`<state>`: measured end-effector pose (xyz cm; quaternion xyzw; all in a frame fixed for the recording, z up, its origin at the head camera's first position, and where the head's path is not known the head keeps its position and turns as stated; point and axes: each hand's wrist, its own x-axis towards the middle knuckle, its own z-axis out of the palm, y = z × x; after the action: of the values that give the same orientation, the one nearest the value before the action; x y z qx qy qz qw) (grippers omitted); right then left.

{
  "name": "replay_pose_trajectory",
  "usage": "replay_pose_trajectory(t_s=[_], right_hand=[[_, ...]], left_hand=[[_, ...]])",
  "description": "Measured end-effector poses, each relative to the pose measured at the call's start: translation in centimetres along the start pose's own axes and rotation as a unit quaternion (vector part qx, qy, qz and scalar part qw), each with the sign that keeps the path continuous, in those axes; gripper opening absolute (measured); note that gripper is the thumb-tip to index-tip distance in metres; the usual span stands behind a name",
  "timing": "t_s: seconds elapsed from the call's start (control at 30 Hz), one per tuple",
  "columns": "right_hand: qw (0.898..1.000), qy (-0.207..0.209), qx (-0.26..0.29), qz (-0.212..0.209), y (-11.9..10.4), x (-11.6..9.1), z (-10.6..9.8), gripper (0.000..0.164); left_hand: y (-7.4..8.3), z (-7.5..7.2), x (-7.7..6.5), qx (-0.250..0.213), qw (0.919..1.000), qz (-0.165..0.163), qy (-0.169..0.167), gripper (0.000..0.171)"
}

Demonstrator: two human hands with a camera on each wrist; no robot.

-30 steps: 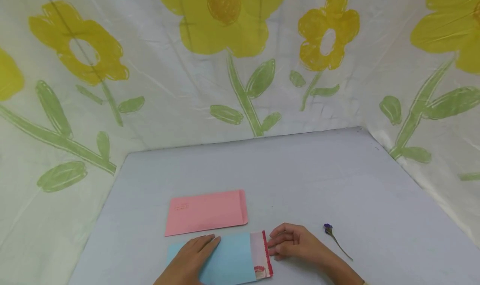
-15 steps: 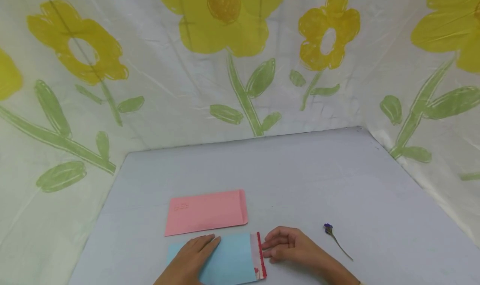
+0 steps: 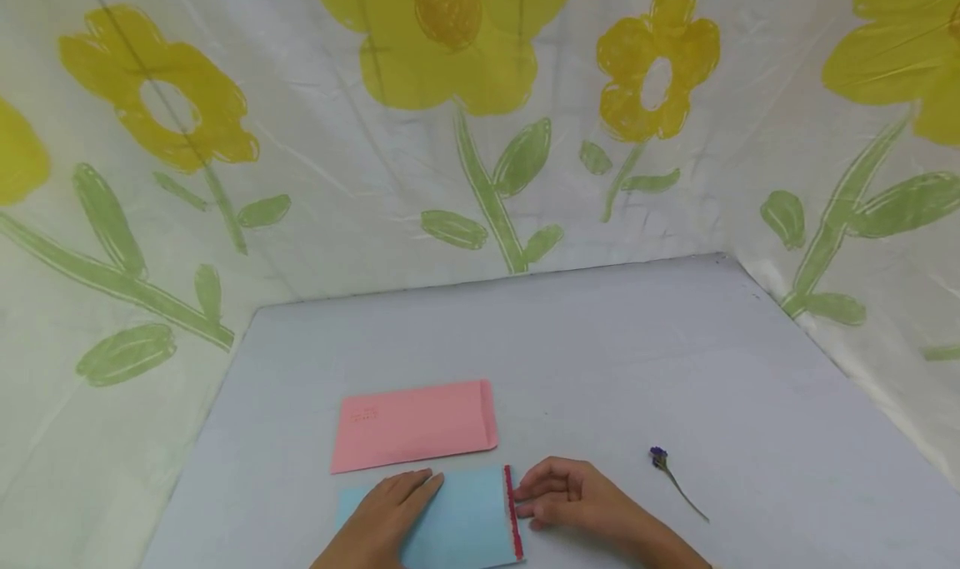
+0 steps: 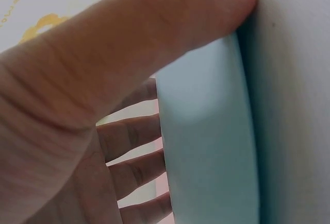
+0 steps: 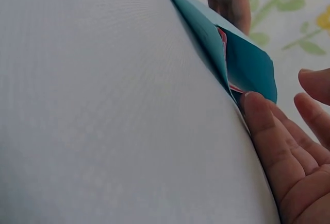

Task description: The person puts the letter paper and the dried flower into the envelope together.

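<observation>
A light blue envelope (image 3: 467, 515) lies on the near part of the table, its opening toward the right. My left hand (image 3: 384, 515) holds it steady, fingers spread over the top and thumb (image 4: 170, 23) at the near edge in the left wrist view. From the opening shows only the narrow red edge (image 3: 513, 511) of a flat card; the rest is hidden inside. My right hand (image 3: 567, 498) is at that edge, its fingertips right by the red strip and its thumb apart. In the right wrist view the envelope's mouth (image 5: 252, 64) gapes, with red-edged paper within.
Just beyond the blue envelope lies a pink envelope (image 3: 412, 423) with small writing in one corner. A dried purple flower (image 3: 667, 469) on a thin stem rests to the right of my right hand. A white curtain (image 3: 322, 177) with yellow flowers stands behind the table (image 3: 600, 344).
The red-edged card has slid leftward into the blue envelope, from a broad pale strip showing to just its edge. My right hand has moved left along with it; the left hand has stayed put.
</observation>
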<state>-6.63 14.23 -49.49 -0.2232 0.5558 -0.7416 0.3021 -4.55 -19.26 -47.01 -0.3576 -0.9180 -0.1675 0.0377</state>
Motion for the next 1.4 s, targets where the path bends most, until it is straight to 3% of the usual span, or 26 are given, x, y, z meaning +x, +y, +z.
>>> replay_pose_trajectory(t_s=[0.17, 0.4, 0.83, 0.97, 1.07, 1.1, 1.17, 1.2, 1.3, 1.33, 1.37, 1.4], right_hand=[[1.000, -0.001, 0.001, -0.006, 0.2, 0.3, 0.2, 0.031], [1.000, -0.002, -0.012, -0.010, 0.3, 0.5, 0.7, 0.029], [1.000, 0.013, -0.007, 0.011, 0.3, 0.8, 1.5, 0.032], [0.998, 0.030, -0.047, 0.018, 0.0, 0.5, 1.2, 0.028], [0.988, 0.072, -0.138, 0.005, -1.0, -0.2, 0.1, 0.023], [0.976, 0.101, -0.192, -0.003, -1.5, -0.6, -0.3, 0.022], [0.934, 0.161, -0.317, -0.025, -2.7, -1.3, -1.6, 0.020], [0.903, 0.197, -0.379, -0.035, -3.3, -1.7, -2.3, 0.020], [0.789, 0.303, -0.534, -0.039, -5.1, -3.1, -3.9, 0.021], [0.762, 0.324, -0.560, -0.030, -5.6, -3.7, -4.4, 0.019], [0.742, 0.342, -0.577, -0.015, -6.1, -4.1, -4.8, 0.019], [0.728, 0.351, -0.589, 0.005, -6.4, -4.6, -5.1, 0.021]], left_hand=[[0.0, -0.1, 0.2, -0.005, 0.9999, -0.008, -0.011, 0.111], [-0.1, 0.2, 0.2, 0.016, 0.9998, 0.012, 0.009, 0.112], [-0.2, 0.3, 0.2, 0.012, 0.9999, 0.005, 0.000, 0.110], [-0.2, 0.3, 0.2, 0.009, 0.9999, 0.007, -0.005, 0.111], [-0.2, 0.3, 0.3, 0.004, 0.9999, 0.005, -0.012, 0.112], [-0.2, 0.3, 0.3, 0.002, 0.9999, 0.002, -0.017, 0.113], [-0.2, 0.1, 0.3, -0.002, 0.9996, -0.006, -0.026, 0.114], [-0.2, 0.1, 0.3, -0.003, 0.9995, -0.009, -0.029, 0.114], [-0.1, 0.0, 0.3, -0.004, 0.9995, -0.011, -0.028, 0.114], [-0.1, 0.1, 0.2, 0.000, 0.9997, -0.007, -0.022, 0.114], [-0.1, 0.1, 0.2, 0.004, 0.9999, -0.002, -0.016, 0.114], [-0.1, 0.2, 0.1, 0.007, 0.9999, 0.003, -0.010, 0.113]])
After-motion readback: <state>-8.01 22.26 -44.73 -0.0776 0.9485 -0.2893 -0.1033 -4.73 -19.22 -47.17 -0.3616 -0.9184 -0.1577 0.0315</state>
